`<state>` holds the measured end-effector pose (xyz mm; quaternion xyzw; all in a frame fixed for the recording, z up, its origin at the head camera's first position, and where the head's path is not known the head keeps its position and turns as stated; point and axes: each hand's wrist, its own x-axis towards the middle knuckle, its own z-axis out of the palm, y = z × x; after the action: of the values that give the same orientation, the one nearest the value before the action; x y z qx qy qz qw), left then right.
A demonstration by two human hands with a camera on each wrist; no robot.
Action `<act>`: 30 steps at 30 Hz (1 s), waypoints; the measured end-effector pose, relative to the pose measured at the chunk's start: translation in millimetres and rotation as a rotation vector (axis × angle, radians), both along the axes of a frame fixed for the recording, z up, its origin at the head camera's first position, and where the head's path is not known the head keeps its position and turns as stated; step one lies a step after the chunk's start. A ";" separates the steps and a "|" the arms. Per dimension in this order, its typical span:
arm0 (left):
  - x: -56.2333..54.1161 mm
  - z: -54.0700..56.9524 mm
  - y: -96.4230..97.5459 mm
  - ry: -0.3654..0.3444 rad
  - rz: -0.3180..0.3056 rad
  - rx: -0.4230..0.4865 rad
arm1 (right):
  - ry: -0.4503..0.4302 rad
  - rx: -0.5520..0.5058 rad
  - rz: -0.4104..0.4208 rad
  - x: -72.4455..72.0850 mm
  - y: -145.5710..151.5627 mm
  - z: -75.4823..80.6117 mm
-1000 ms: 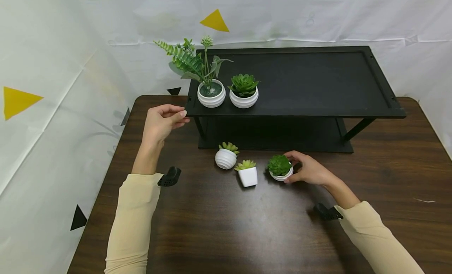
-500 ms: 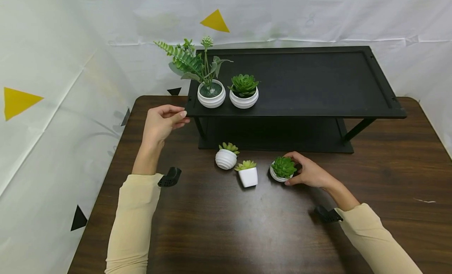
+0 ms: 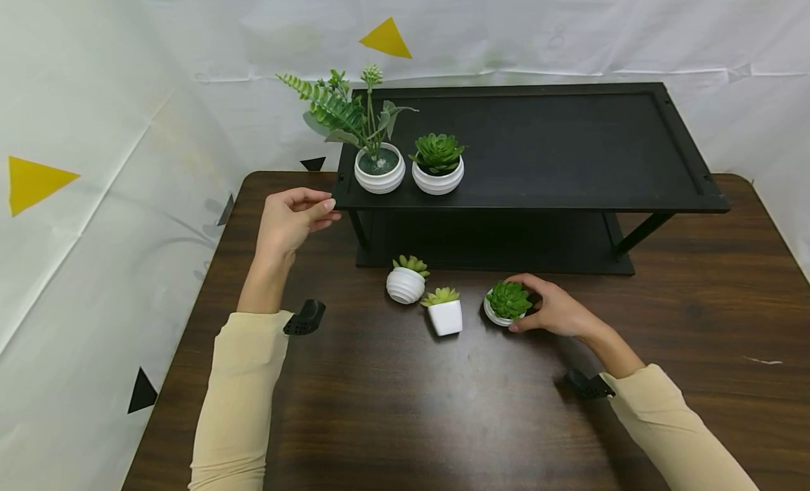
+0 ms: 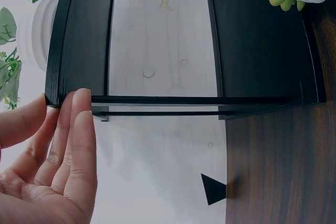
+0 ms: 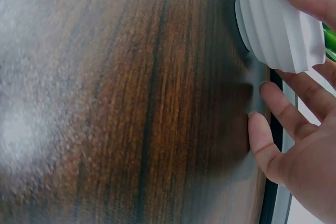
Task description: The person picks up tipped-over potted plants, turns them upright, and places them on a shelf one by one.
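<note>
My left hand point(image 3: 287, 217) pinches the front left corner of a black two-tier shelf point(image 3: 569, 146), thumb above and fingers below the edge in the left wrist view. On the upper tier stand a leafy potted plant point(image 3: 380, 171) and a potted succulent point(image 3: 436, 181), both in white pots. In front of the shelf, my right hand point(image 3: 553, 308) holds a green succulent in a ribbed white pot point(image 5: 278, 24) between thumb and fingers, at the tabletop. To its left lie a small succulent in a round white pot point(image 3: 405, 285) and one in a square white pot point(image 3: 445, 316), both tilted.
The dark wooden table point(image 3: 380, 421) extends in front of the shelf and to both sides. Behind and to the left hangs a white sheet point(image 3: 538, 34) with yellow and black triangles. The shelf's lower tier point(image 3: 493, 245) lies below the upper one.
Since a second ago, the succulent in my right hand has shifted slightly right and its leaves lean toward the hand. My left hand stays on the shelf corner.
</note>
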<state>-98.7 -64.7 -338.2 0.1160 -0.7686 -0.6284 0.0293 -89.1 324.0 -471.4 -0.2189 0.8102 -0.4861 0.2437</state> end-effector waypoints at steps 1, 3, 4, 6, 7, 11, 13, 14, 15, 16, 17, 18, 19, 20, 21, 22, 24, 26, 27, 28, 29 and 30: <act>0.0 0.0 0.0 0.001 0.000 0.001 | 0.006 0.004 -0.004 0.3 -0.3 0.6; 0.1 -0.1 -0.1 0.002 0.000 0.002 | 0.017 0.009 -0.013 1.1 -0.7 1.1; 0.1 -0.1 -0.1 0.002 0.000 0.003 | 0.022 0.013 -0.017 1.4 -0.8 0.9; 0.1 -0.2 -0.1 0.003 0.000 0.004 | 0.034 0.020 -0.025 2.2 -1.2 0.2; 0.1 -0.3 -0.1 0.003 0.001 0.005 | 0.041 0.024 -0.030 2.5 -1.3 -0.4; -0.1 -0.6 0.0 0.001 0.003 0.005 | 0.060 0.057 -0.057 4.7 -1.9 -3.5; -0.2 -0.5 0.0 -0.001 0.003 0.005 | 0.063 0.070 -0.071 6.3 -2.4 -4.0; -0.3 -0.5 0.0 -0.002 0.002 0.005 | 0.062 0.076 -0.078 7.0 -2.7 -4.0; -0.3 -0.4 0.0 -0.002 0.000 0.004 | 0.058 0.074 -0.082 7.8 -3.1 -3.6; -0.3 -0.3 -0.2 -0.003 -0.001 0.005 | 0.056 0.076 -0.088 8.5 -3.6 -3.1; -0.3 -0.3 -0.3 -0.003 -0.001 0.006 | 0.055 0.079 -0.094 9.2 -4.0 -2.4; -0.4 -0.3 -0.4 -0.003 -0.002 0.007 | 0.054 0.084 -0.101 9.9 -4.5 -1.7; -0.4 -0.3 -0.4 -0.002 -0.003 0.007 | 0.054 0.089 -0.108 10.6 -4.9 -1.0; -0.5 -0.3 -0.5 -0.002 -0.003 0.008 | 0.055 0.097 -0.115 11.3 -5.3 -0.2; -0.5 -0.3 -0.5 -0.001 -0.004 0.009 | 0.058 0.106 -0.123 12.2 -5.6 0.8; -0.6 -0.3 -0.4 -0.002 -0.003 0.009 | 0.067 0.121 -0.131 13.0 -5.8 1.7; -0.7 -0.2 -0.2 -0.002 -0.003 0.011 | 0.079 0.146 -0.146 14.6 -6.6 3.9; -0.6 -0.1 -0.1 -0.004 -0.001 0.012 | 0.087 0.171 -0.164 16.2 -7.4 6.4; -0.5 -0.1 0.0 -0.004 0.000 0.010 | 0.089 0.179 -0.173 17.0 -7.9 7.9; -0.4 0.0 0.0 -0.006 0.001 0.010 | 0.091 0.187 -0.180 17.8 -8.3 9.6; -0.4 0.0 0.1 -0.007 0.001 0.010 | 0.091 0.190 -0.186 18.7 -8.7 11.5; -0.4 0.0 0.1 -0.007 0.002 0.008 | 0.088 0.190 -0.193 19.6 -9.1 13.7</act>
<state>-99.1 -64.6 -338.2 0.1191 -0.7659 -0.6312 0.0268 -69.4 314.9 -457.7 -0.1372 0.8796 -0.4184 0.1798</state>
